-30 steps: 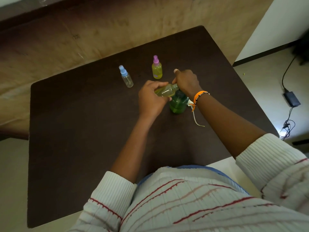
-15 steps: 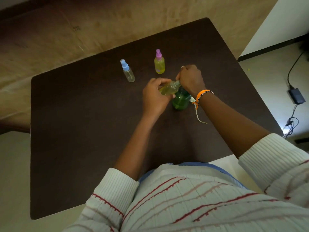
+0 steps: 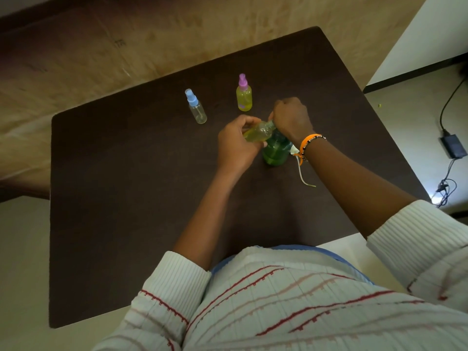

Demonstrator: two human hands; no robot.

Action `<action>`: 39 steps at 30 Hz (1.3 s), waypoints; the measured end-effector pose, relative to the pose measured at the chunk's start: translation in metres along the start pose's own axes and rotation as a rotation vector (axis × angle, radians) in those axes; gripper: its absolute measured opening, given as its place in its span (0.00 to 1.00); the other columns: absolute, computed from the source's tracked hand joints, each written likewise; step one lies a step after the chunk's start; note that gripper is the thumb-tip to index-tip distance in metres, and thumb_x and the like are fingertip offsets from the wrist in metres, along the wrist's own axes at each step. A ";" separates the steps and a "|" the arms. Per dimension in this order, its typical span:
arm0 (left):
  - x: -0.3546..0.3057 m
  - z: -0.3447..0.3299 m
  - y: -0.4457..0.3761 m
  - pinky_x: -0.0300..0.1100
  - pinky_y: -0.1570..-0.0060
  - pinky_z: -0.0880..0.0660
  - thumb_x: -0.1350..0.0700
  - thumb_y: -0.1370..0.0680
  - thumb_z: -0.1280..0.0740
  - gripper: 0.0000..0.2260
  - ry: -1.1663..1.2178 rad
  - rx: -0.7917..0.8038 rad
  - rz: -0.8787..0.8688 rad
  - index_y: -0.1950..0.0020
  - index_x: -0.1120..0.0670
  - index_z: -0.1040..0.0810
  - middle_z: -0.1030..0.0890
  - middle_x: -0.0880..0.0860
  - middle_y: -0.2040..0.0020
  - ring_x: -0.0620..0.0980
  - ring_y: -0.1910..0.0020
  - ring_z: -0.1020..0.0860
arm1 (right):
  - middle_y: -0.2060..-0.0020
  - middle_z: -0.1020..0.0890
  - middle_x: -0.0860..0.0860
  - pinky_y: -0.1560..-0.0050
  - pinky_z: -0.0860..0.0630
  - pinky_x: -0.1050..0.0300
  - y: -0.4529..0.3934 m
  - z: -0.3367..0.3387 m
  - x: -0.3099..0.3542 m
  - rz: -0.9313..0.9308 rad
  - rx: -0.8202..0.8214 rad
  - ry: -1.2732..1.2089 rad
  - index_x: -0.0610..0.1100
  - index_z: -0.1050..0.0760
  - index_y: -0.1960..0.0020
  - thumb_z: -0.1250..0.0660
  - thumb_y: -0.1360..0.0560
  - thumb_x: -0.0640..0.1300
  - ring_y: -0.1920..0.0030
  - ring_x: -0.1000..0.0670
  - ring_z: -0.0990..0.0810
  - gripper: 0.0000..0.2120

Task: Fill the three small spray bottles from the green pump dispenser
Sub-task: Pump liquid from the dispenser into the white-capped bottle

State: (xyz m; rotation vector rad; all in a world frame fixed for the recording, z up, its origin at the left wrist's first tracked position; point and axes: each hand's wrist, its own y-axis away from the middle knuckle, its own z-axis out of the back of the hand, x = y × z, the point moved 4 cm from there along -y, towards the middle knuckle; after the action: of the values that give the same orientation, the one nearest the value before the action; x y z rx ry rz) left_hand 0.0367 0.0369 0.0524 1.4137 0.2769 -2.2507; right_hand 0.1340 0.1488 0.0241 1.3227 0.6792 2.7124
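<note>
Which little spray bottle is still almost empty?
The blue-capped spray bottle, standing at the far left, looks clear and almost empty. The purple-capped spray bottle is yellow and full, and the uncapped one in the left hand holds yellow liquid.

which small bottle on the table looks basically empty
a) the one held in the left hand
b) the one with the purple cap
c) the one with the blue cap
c: the blue-capped bottle stands clear with only a faint yellow trace at its base, while the purple-capped bottle is yellow nearly to the neck and the bottle in the left hand also holds yellow liquid.

We see the left hand [image 3: 235, 145] with curled fingers [image 3: 249, 120]; the right hand [image 3: 291, 117] seems closed in a fist.
</note>
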 end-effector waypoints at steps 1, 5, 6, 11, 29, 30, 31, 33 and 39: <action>0.001 -0.001 0.000 0.42 0.51 0.21 0.65 0.37 0.24 0.17 0.001 0.004 0.008 0.51 0.52 0.20 0.17 0.48 0.54 0.43 0.54 0.19 | 0.41 0.21 0.41 0.40 0.27 0.48 0.001 0.001 0.001 0.018 -0.038 0.016 0.40 0.22 0.41 0.48 0.21 0.49 0.42 0.38 0.23 0.21; 0.001 0.000 0.000 0.42 0.51 0.21 0.65 0.37 0.24 0.17 0.010 0.012 0.011 0.51 0.52 0.20 0.17 0.49 0.55 0.44 0.54 0.19 | 0.39 0.22 0.41 0.39 0.29 0.47 0.005 0.002 0.004 0.036 -0.064 0.082 0.42 0.23 0.39 0.49 0.20 0.50 0.40 0.38 0.24 0.21; 0.000 0.001 0.000 0.41 0.51 0.21 0.65 0.37 0.24 0.17 0.009 0.011 0.012 0.51 0.52 0.20 0.17 0.49 0.55 0.44 0.54 0.19 | 0.39 0.22 0.41 0.39 0.29 0.48 0.005 0.003 0.005 0.035 -0.046 0.090 0.41 0.23 0.39 0.49 0.20 0.50 0.40 0.38 0.24 0.21; -0.004 0.002 0.002 0.39 0.52 0.22 0.65 0.37 0.25 0.17 0.004 0.004 -0.024 0.52 0.52 0.20 0.18 0.46 0.56 0.43 0.55 0.19 | 0.40 0.20 0.40 0.43 0.28 0.50 0.003 0.002 0.010 0.002 0.165 0.050 0.39 0.22 0.38 0.42 0.25 0.57 0.41 0.39 0.22 0.27; -0.004 0.003 0.001 0.36 0.52 0.23 0.65 0.36 0.24 0.18 -0.020 0.011 -0.018 0.48 0.54 0.20 0.18 0.49 0.53 0.43 0.52 0.19 | 0.40 0.20 0.41 0.36 0.29 0.44 0.010 0.004 0.011 0.027 0.120 0.060 0.40 0.23 0.38 0.49 0.26 0.65 0.41 0.39 0.23 0.34; -0.004 0.003 0.001 0.36 0.51 0.23 0.65 0.36 0.24 0.18 -0.018 0.006 -0.021 0.48 0.54 0.20 0.17 0.49 0.53 0.44 0.52 0.19 | 0.40 0.20 0.41 0.36 0.29 0.44 0.010 0.004 0.012 0.015 0.147 0.047 0.40 0.23 0.38 0.49 0.30 0.67 0.41 0.39 0.23 0.37; -0.004 0.003 0.001 0.36 0.51 0.23 0.65 0.36 0.24 0.18 -0.018 0.002 -0.022 0.48 0.54 0.20 0.17 0.49 0.53 0.44 0.52 0.19 | 0.40 0.20 0.41 0.36 0.28 0.44 0.009 0.004 0.011 0.005 0.161 0.037 0.40 0.23 0.38 0.49 0.33 0.68 0.41 0.39 0.22 0.39; -0.004 0.004 0.002 0.36 0.51 0.23 0.64 0.36 0.24 0.18 -0.018 -0.001 -0.020 0.48 0.54 0.20 0.18 0.48 0.53 0.43 0.52 0.20 | 0.40 0.20 0.41 0.36 0.28 0.45 0.009 0.003 0.011 -0.005 0.154 0.034 0.40 0.23 0.38 0.48 0.31 0.67 0.41 0.39 0.23 0.37; -0.002 0.001 0.003 0.38 0.52 0.22 0.65 0.36 0.25 0.17 -0.009 -0.002 -0.007 0.48 0.55 0.20 0.17 0.49 0.53 0.44 0.53 0.19 | 0.37 0.23 0.40 0.38 0.30 0.48 0.001 0.001 0.000 -0.001 -0.005 0.022 0.39 0.26 0.36 0.48 0.19 0.52 0.38 0.38 0.25 0.22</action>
State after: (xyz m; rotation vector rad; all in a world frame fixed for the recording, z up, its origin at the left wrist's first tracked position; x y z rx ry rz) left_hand 0.0375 0.0345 0.0548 1.4037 0.2809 -2.2612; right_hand 0.1351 0.1480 0.0253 1.2934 0.6743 2.7297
